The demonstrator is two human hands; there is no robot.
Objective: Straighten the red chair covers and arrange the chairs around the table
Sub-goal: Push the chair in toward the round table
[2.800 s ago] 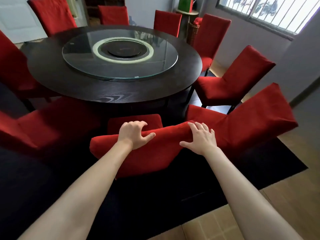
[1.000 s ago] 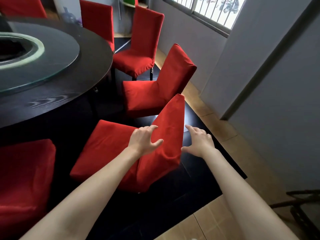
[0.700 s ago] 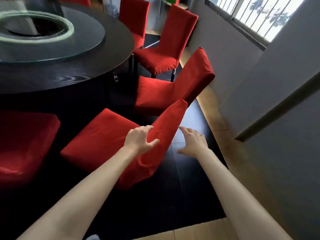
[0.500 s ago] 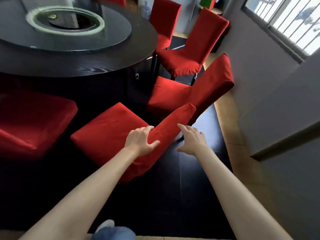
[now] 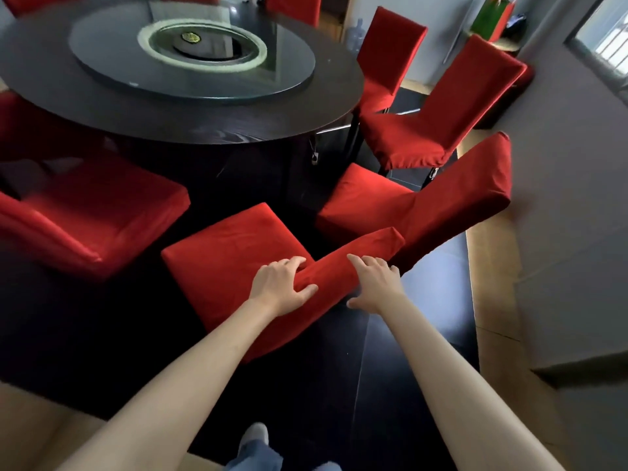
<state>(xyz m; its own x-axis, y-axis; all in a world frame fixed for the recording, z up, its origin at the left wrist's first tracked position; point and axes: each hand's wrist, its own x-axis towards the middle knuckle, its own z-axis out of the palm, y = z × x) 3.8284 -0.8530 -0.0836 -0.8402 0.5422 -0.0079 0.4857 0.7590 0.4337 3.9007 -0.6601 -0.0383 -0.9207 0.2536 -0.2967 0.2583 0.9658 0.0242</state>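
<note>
The left hand (image 5: 278, 287) grips the top edge of the backrest of the nearest red-covered chair (image 5: 231, 246), fingers over the front and thumb curled round the rear face. The right hand (image 5: 373, 283) lies on the same backrest edge just to the right of it, fingers straight and spread on the cloth, thumb stretched back; it curls round nothing. The two hands are apart, with a short stretch of red cover between them.

This chair's seat reaches forward and left from the hands toward the round dark table (image 5: 102, 107), which stands beyond them. On the table lies a glass turntable (image 5: 289, 62) with a pale ring (image 5: 153, 52) at its middle.

Red-covered chairs in view, counted: eight. One is under the hands. One second chair (image 5: 424, 205) is just beyond the right hand, its backrest passing behind the held one. A third chair (image 5: 441, 117) and a fourth chair (image 5: 387, 59) stand further forward and right. One left-hand chair (image 5: 95, 212) sits well to the left of the left hand. Three more show only as cut-off backs past the table's far edge.

Of containers, a green bag (image 5: 492, 18) stands far forward and right; its contents cannot be told.

Below the arms, a shoe and trouser leg (image 5: 255, 447) show on the dark floor mat (image 5: 390, 385).
</note>
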